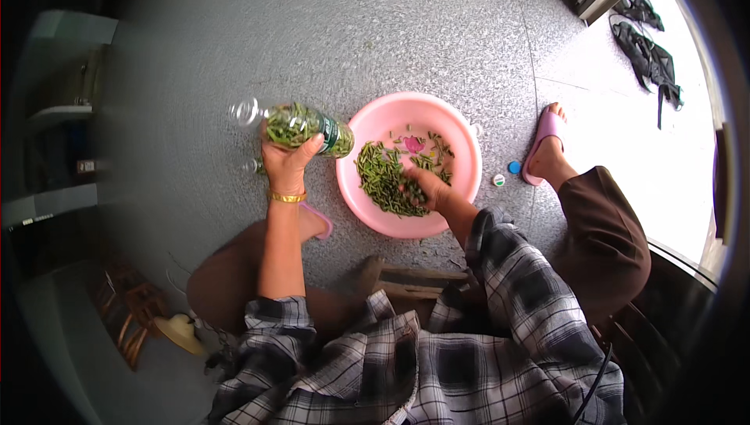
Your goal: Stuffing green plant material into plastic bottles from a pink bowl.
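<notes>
My left hand (287, 161) grips a clear plastic bottle (310, 129) with a green label, tilted on its side. Pieces of cut green vegetable, perhaps beans, fill much of it, and its uncapped-looking neck points left. The bottle's base is at the left rim of a pink plastic basin (410, 230). Inside that basin lies a heap of the same cut green pieces (378, 182), with others scattered over its printed bottom. My right hand (428, 187) is down in the basin, its fingers curled around some of the pieces.
A blue bottle cap (514, 167) and a white cap (498, 180) lie on the speckled floor right of the basin. Another clear bottle (253, 166) is partly hidden behind my left hand. My feet in pink slippers (548, 132) flank the basin. A straw hat (179, 334) is at lower left.
</notes>
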